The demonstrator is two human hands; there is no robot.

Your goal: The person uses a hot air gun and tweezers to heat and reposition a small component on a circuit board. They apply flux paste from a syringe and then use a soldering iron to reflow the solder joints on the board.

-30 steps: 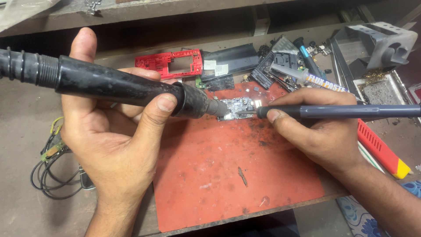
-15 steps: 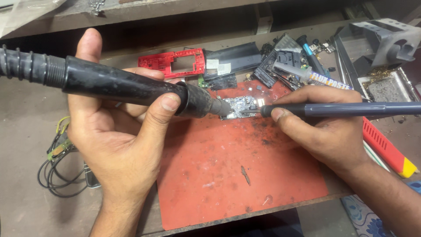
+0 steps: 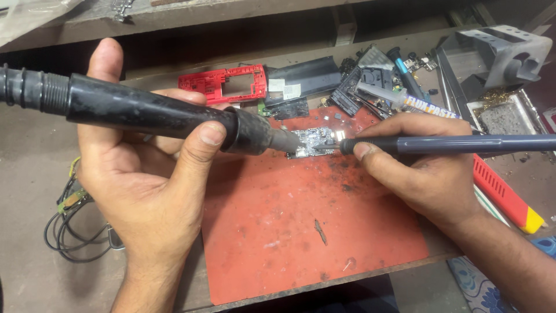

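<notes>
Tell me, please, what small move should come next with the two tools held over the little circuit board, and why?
Probably a slight nudge of the slim blue tool in the right hand onto the circuit board. Its tip sits at the board's right edge, while the black hot-air handle in the left hand already points its nozzle at the left edge, above the red mat.

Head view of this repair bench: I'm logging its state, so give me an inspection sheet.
Surface: worn red rubber mat with dark scorch marks, on a brown bench.
Job's things: small silvery circuit board; black hot-air handle; slim dark blue tool, tip at the board.
Clutter: red plastic phone frame, black parts, paste syringe.
Grippers: left hand grips the handle; right hand holds the slim tool.
Cables: black wire coil at left.
Surroundings: grey tool stand.
</notes>
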